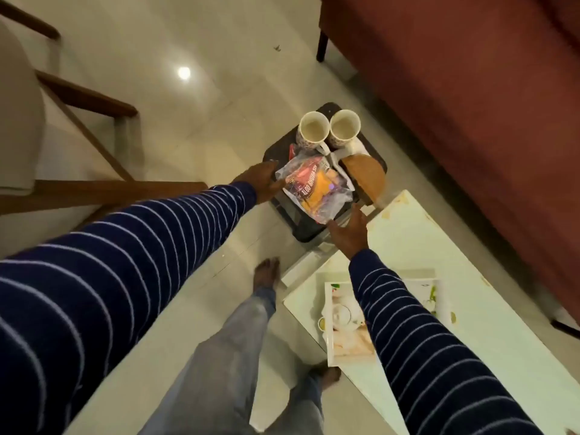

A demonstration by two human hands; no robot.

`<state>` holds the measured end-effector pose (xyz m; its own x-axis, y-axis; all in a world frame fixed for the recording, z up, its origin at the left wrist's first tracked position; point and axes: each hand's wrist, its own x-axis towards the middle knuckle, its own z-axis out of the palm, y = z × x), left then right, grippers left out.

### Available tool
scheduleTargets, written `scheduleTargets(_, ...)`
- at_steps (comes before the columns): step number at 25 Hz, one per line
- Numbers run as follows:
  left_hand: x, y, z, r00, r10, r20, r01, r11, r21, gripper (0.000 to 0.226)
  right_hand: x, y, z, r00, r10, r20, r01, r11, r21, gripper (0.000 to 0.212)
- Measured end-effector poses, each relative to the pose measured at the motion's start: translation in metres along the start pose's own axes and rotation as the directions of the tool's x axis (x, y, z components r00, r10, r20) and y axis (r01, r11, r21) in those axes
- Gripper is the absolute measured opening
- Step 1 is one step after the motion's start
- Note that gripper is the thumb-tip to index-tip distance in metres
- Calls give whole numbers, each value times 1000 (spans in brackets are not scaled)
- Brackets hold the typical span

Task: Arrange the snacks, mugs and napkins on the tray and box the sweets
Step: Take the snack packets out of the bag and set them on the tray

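A dark tray carries two white patterned mugs, the left mug and the right mug, side by side at its far end. A clear bag of snack packets lies on the near part. A round wooden piece and white napkins sit at its right. My left hand holds the tray's left edge beside the snack bag. My right hand grips the near right corner, fingers partly under it. The tray appears to be off the table, above the floor.
A white low table stands at the lower right with a white printed box or tray on it. A red sofa fills the upper right. A wooden-framed chair is at the left. My feet are on the tiled floor.
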<state>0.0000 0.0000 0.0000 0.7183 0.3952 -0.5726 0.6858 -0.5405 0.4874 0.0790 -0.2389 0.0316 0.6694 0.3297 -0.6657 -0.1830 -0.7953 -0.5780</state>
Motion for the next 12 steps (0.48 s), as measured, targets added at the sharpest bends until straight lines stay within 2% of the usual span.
scheduleTargets(3,39,6,12,993,-104,54,110,986,-123,69,39,1,10,996,89,4,-89,981,170,65)
scheduleTargets(6,70,20,28,984,-176,38,179,942,-284,58,74,6,15,977,213,15,-206,921,330,67)
scheduleTargets(10,92,29,43,963,-241,119,269,865,-424,70,97,7,20,954,298,32,-276,831,484,72)
scheduleTargets(12,96,28,50,949,-279,148,316,819,-479,67,99,8,24,939,341,34,-307,794,524,72)
